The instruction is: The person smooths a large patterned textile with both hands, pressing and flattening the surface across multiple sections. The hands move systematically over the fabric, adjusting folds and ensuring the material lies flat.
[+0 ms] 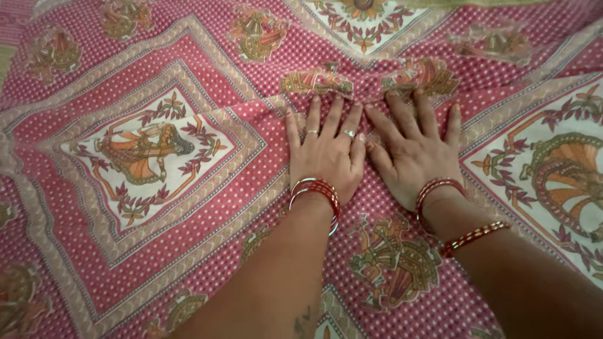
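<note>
— Where are the hands?
— Left hand [326, 154] and right hand [414, 150] lie side by side on the red patterned cloth [188, 207], fingers [314, 116] spread flat, gripping nothing.
— And the cloth?
— Spread under both hands.

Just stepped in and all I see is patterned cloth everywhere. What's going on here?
A person is pressing both hands flat, side by side, on a large red dotted cotton cloth with cream panels of printed figures. The left hand and right hand lie palms down with fingers spread, holding nothing. Just past the fingertips the cloth bunches into a small ridge of folds. Red bangles circle both wrists.
</note>
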